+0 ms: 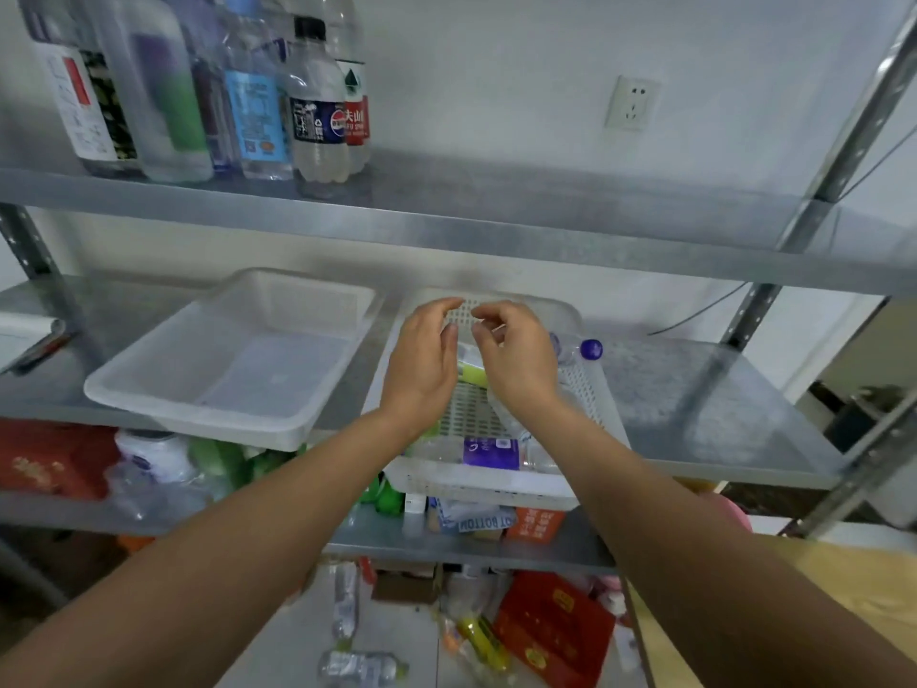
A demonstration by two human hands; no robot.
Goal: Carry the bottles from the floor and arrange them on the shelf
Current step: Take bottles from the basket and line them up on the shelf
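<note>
Left hand (422, 362) and right hand (516, 362) are hovering side by side, fingers loosely bent, gripping nothing | both are hanging over the perforated basket (583, 384) on the middle shelf (694, 399) | purple-capped bottle (578, 350) and purple-label bottle (489, 451) are lying in that basket | standing bottles (317, 106) are crowding the left end of the top shelf (496, 201) | floor bottles (357, 667) are lying below | plain tray (198, 419) is sitting just left of the basket

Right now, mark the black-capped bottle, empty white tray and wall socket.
black-capped bottle (317, 122): head view, dark label.
empty white tray (278, 374): head view, bare floor.
wall socket (631, 102): head view, faceplate.
</note>
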